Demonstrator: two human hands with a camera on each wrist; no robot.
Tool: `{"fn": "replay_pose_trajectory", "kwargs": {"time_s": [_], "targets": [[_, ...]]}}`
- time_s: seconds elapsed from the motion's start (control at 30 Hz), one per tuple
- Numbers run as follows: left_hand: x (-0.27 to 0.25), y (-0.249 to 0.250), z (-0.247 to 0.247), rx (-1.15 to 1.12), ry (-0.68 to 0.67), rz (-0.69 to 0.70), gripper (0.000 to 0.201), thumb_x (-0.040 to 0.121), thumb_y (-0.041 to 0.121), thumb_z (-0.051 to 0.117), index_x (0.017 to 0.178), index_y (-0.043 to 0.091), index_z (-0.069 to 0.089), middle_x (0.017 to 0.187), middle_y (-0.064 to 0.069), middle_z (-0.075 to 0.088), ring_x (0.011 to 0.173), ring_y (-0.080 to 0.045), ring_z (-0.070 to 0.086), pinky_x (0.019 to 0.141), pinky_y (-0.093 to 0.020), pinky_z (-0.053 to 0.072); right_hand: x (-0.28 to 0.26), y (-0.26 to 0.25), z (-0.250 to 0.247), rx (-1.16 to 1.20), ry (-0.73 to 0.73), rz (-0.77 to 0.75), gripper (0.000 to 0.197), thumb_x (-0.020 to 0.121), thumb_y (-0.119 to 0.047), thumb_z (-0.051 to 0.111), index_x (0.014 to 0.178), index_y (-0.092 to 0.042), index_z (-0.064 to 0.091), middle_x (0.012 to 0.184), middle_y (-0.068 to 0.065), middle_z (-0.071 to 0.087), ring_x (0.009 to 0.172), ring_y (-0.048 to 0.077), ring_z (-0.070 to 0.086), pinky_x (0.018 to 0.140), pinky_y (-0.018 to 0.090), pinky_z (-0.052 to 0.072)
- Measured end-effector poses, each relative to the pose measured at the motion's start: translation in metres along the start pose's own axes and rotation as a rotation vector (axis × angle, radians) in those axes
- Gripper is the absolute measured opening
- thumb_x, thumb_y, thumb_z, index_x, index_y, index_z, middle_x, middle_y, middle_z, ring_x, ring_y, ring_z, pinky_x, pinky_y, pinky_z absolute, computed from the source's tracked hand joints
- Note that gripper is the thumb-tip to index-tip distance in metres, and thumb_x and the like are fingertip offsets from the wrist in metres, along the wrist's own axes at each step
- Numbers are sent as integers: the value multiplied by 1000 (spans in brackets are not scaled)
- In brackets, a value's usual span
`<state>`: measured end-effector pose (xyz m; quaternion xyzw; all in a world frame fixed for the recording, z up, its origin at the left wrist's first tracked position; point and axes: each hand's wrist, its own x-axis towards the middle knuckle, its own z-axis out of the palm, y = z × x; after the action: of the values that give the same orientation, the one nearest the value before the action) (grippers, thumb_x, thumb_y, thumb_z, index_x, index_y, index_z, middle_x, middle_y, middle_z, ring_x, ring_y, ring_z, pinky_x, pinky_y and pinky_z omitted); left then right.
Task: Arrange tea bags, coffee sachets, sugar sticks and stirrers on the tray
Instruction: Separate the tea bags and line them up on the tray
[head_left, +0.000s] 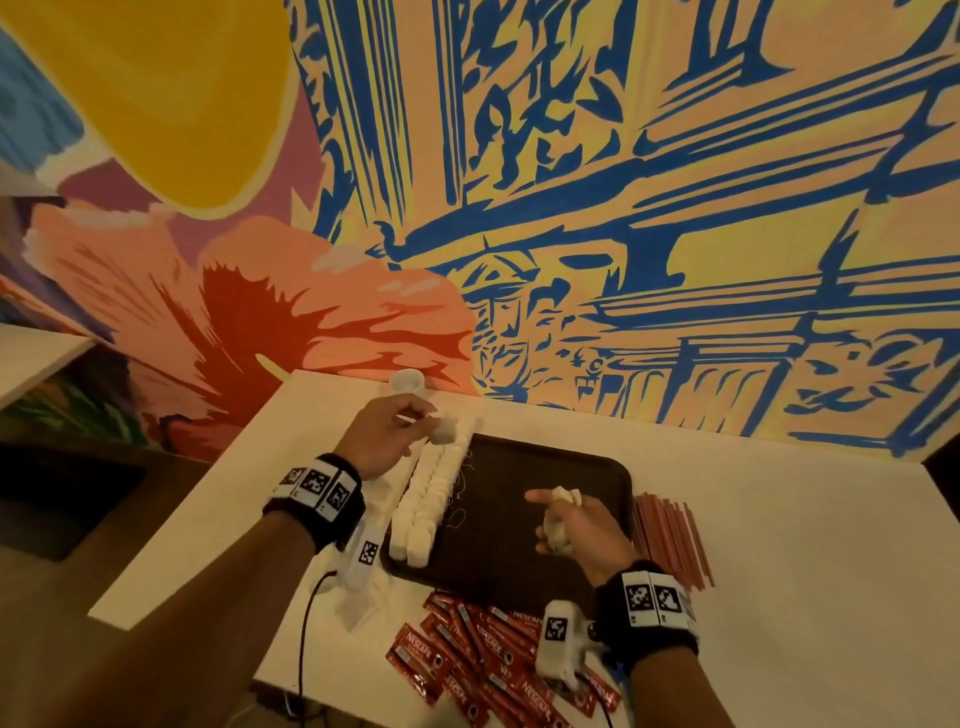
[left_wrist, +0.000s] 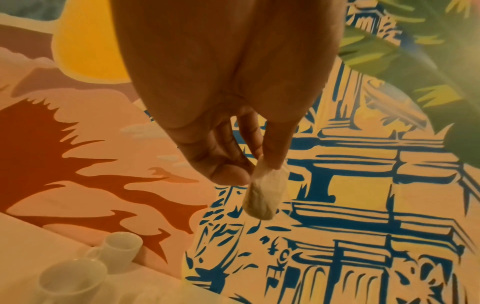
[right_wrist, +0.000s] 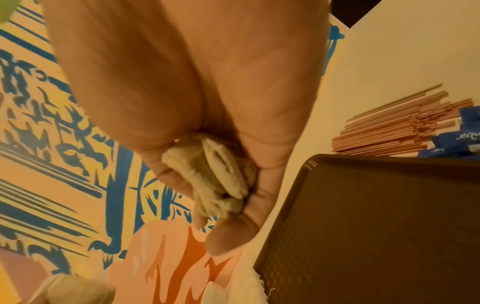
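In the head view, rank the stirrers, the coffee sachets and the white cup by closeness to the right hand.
From the right hand:
1. Stirrers, on the table just right of the tray.
2. Coffee sachets, piled on the table at the tray's near edge.
3. White cup, at the far edge by the wall.

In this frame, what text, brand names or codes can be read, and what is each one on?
"NESCAFE": on the red coffee sachets lying on the table in front of the tray.
"equa", cut off at the picture's edge: on the blue sachets beside the stirrers.
Square black-and-white codes, no letters: on both wristbands.
Smaller print on the sachets is too blurred to read.
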<state>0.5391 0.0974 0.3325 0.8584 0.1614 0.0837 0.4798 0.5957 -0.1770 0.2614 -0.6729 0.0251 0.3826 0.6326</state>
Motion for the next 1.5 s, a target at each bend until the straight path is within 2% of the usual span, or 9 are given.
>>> {"fn": "replay_pose_trajectory", "kwargs": {"time_s": [0.17,0.3,0.4,0.5,0.7,0.87,0.97,1.33,1.5], "targets": [[62,-21,2,56,-53,-26,15,95,17,68,103,5,66,93,-9,68,77,-20,63,61,-27,55,22,2,-3,48,138,-28,26,94,-3,60,108,-19,74,97,13,69,87,21,68,69,30,58],[110,-49,12,106,-123,-55,8,96,15,65,102,10,63,94,-6,65,75,-19,63,62,-25,54,42,-4,-4,24,201,-33,25,92,-8,70,116,-15,69,105,11,71,92,20,68,69,30,56],[139,-78,25,161,-194,-67,4,96,14,64,100,12,63,91,-5,64,79,-26,64,62,-30,56,58,-8,-1,-34,250,-26,25,88,-11,74,112,-12,68,96,10,73,86,20,68,67,29,56],[161,-111,44,192,-239,-71,2,96,16,65,95,18,64,86,-1,64,78,-23,63,62,-33,55,74,-9,1,-91,291,-7,17,88,-13,72,104,-6,73,85,9,72,79,21,66,61,28,53],[193,-154,83,315,-307,-55,14,94,18,68,105,10,71,99,-6,68,88,-20,61,77,-27,45,93,-11,7,-170,294,68,8,95,-18,64,95,-14,72,100,16,74,83,20,65,76,36,54],[219,-170,110,394,-415,-65,15,93,22,68,106,15,71,110,-7,70,104,-25,64,86,-28,46,98,-11,9,-139,294,78,6,97,-21,63,97,-18,69,104,17,73,87,23,65,80,40,53],[235,-174,122,468,-465,-69,18,95,23,66,111,16,71,116,-7,70,109,-26,63,88,-28,45,101,-8,7,-117,299,78,9,99,-21,61,100,-18,69,103,13,73,87,21,66,76,36,53],[257,-179,136,658,-411,-97,15,93,23,62,105,20,71,122,-6,66,113,-29,61,96,-37,49,94,8,2,-160,312,24,17,100,-30,58,106,-19,70,98,1,75,85,14,67,65,23,54],[258,-177,133,681,-379,-104,26,94,21,62,120,19,65,131,-6,60,122,-27,55,103,-37,44,89,12,3,-137,301,1,14,100,-26,59,107,-19,69,98,0,76,85,15,67,70,32,55]]}}
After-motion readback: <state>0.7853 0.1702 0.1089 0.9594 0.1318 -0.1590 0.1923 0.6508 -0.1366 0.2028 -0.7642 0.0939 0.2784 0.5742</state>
